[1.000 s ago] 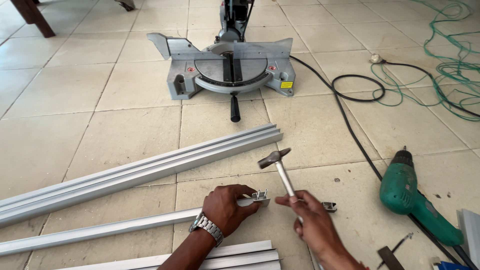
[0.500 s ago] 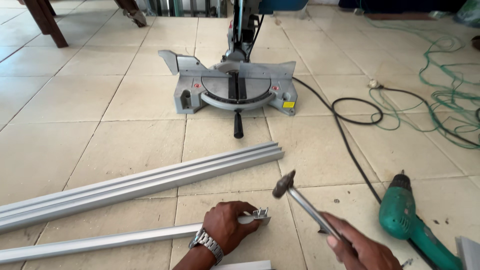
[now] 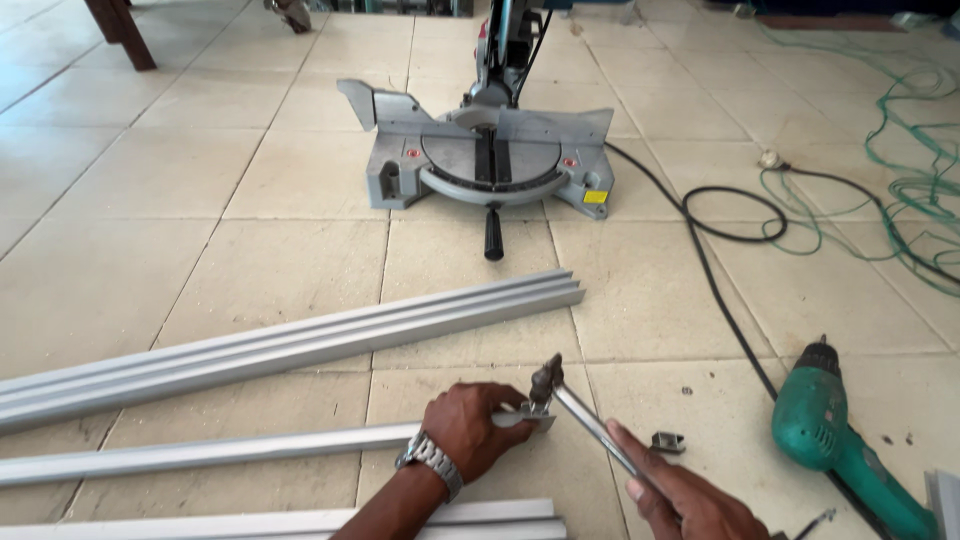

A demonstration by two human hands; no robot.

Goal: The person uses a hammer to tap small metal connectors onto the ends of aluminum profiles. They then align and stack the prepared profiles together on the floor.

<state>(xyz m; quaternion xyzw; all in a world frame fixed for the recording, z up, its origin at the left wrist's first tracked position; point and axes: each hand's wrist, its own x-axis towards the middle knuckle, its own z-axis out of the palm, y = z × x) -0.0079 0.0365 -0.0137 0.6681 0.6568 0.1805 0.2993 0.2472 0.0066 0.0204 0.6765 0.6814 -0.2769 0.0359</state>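
Note:
My left hand [image 3: 470, 428], with a metal watch on its wrist, grips the right end of a long thin aluminium strip [image 3: 200, 452] lying on the tiled floor. My right hand [image 3: 680, 495] holds a hammer [image 3: 575, 410] by its shiny handle. The hammer's dark head rests against the strip's end, right beside my left fingers. A small metal bracket [image 3: 668, 441] lies on the tile just right of the hammer handle.
A wider aluminium profile [image 3: 300, 340] lies diagonally above the strip, another [image 3: 330, 523] at the bottom edge. A grey mitre saw [image 3: 490, 150] stands ahead. A green power drill [image 3: 830, 430] lies at right, with black and green cables [image 3: 740, 210] beyond.
The hammer was raised half a second ago; its head has come down onto the end of the strip. My left hand kept its grip on the strip.

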